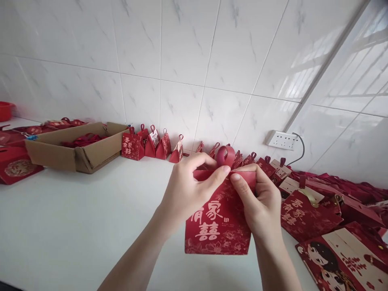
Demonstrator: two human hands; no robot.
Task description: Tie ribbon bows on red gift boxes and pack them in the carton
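A red gift box [221,226] with pale Chinese characters and flower prints is held up in front of me, above the white table. At its top edge, my left hand [194,182] pinches the base of a dark red ribbon loop [226,157] between thumb and fingers. My right hand [257,194] grips the same top edge just to the right, thumb in front and fingers behind. Both thumbs nearly meet below the loop. The fingers behind the box are partly hidden.
A cardboard box [57,151] with red ribbons stands at left on the white table [91,226]. Small red gift boxes [132,146] line the tiled wall. More red boxes and bags [309,210] pile up at right. A power strip [281,140] is on the wall.
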